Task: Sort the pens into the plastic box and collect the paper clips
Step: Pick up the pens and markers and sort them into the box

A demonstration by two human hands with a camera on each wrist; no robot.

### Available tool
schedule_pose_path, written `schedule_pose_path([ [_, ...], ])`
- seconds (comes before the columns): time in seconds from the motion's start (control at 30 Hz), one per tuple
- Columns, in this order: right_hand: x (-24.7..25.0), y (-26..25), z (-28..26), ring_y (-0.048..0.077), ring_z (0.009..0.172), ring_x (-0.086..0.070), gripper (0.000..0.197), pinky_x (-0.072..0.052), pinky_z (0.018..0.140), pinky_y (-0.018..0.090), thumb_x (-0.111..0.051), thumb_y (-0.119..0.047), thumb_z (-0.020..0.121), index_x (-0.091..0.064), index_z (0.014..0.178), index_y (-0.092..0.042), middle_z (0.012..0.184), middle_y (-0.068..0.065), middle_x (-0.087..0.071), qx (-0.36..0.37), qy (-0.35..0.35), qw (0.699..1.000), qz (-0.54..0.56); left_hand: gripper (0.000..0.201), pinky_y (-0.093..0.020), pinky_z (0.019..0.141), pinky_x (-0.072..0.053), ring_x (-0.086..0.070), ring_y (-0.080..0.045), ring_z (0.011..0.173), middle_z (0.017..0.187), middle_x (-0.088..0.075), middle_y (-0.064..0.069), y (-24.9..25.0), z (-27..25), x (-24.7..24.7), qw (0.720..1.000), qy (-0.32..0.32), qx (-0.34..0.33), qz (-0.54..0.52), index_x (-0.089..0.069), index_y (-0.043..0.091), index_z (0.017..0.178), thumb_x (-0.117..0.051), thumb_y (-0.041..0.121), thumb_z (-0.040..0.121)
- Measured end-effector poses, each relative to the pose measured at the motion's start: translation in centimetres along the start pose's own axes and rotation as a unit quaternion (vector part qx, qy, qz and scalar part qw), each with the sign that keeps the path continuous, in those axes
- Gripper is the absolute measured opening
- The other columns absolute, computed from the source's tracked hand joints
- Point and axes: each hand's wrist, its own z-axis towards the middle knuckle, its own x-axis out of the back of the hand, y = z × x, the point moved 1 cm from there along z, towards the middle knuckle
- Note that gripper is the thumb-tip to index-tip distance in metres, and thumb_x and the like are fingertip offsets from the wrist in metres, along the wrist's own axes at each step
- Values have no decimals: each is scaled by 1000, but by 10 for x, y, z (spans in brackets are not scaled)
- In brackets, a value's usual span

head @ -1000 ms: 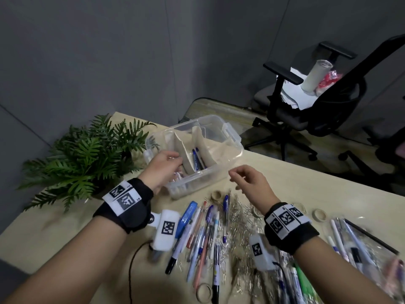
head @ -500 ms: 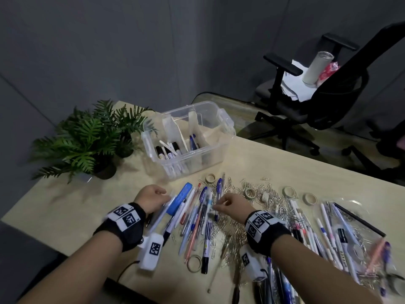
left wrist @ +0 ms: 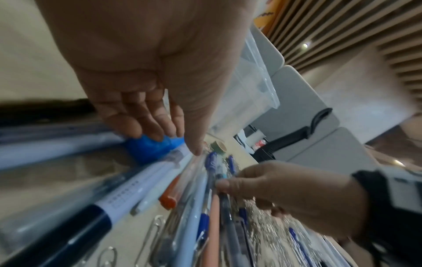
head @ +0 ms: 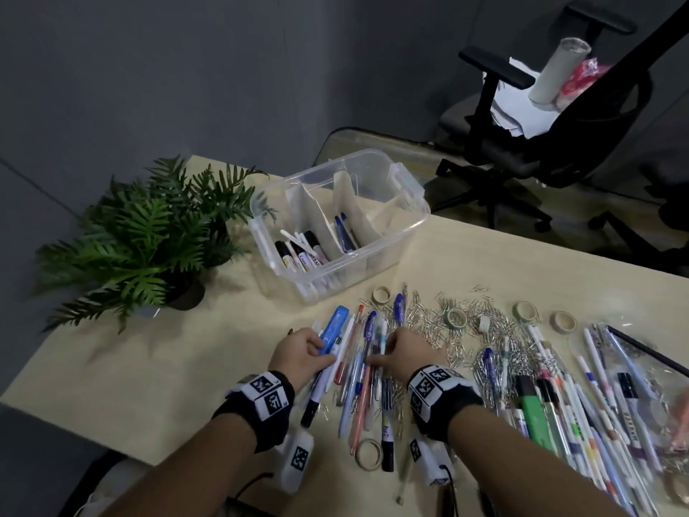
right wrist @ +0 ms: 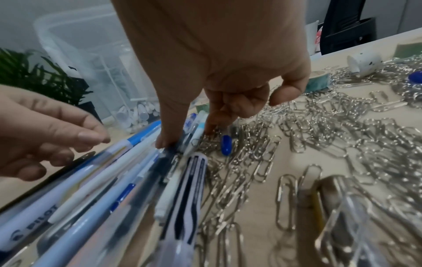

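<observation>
one word could be read: "pilot", in dark capitals along the barrel of a white pen that lay at the near left of the pen heap in the right wrist view. print on the other pens and on the markers in the box was too blurred to read.

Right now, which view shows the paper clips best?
Right wrist: the paper clips fill its right half, single loops sharp, beside the right hand. Head shows the whole spread on the table, but only as silver glitter. Left wrist catches a few clips among pens, the rest blurred.
</observation>
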Motion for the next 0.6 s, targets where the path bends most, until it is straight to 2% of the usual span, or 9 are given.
schedule_pose_path([
  [0.13, -1, 0, 5, 16, 84, -62, 51, -26, 107, 52, -65, -67, 71, -56, 94, -22, 85, -9, -67, -27, 11, 1000, 12, 34, -21, 64, -43, -51, -8, 64, 76, -55, 4, 7, 12, -15, 996, -30, -58, 65, -68, 20, 96, -82, 34, 69],
  [0.23, 2, 4, 7, 15, 79, -63, 45, -23, 106, 52, -66, -64, 74, -62, 87, -21, 79, -8, -68, -53, 23, 998, 17, 38, -20, 71, -44, -56, -12, 75, 92, -57, -1, 13, 20, -21, 989, -34, -73, 120, -69, 20, 102, -81, 37, 70],
  [0.37, 4, 7, 12, 15, 74, -62, 46, -23, 105, 52, -66, -62, 75, -66, 84, -17, 76, -5, -69, -64, 7, 997, 36, 35, -26, 79, -49, -58, -14, 86, 102, -55, 2, 21, 28, -23, 983, -14, -64, 170, -69, 22, 98, -78, 43, 71],
  [0.43, 4, 8, 15, 16, 76, -62, 44, -28, 104, 49, -67, -62, 74, -63, 81, -19, 75, -5, -67, -55, 8, 997, 56, 33, -25, 77, -46, -58, -13, 88, 103, -56, 5, 25, 31, -24, 981, -10, -50, 190, -69, 24, 92, -77, 48, 71],
  [0.53, 3, 14, 15, 12, 71, -60, 43, -33, 99, 44, -68, -65, 71, -57, 76, -24, 69, -8, -64, -43, 19, 995, 88, 28, -23, 71, -37, -58, -10, 85, 99, -60, 11, 33, 31, -26, 976, 1, -36, 216, -70, 26, 84, -73, 51, 73],
  [0.6, 2, 19, 15, 12, 66, -59, 45, -39, 95, 45, -69, -67, 67, -54, 73, -25, 65, -8, -61, -35, 20, 991, 127, 24, -23, 69, -40, -61, -10, 82, 94, -66, 12, 36, 34, -28, 977, 2, -33, 211, -71, 25, 78, -72, 49, 75],
])
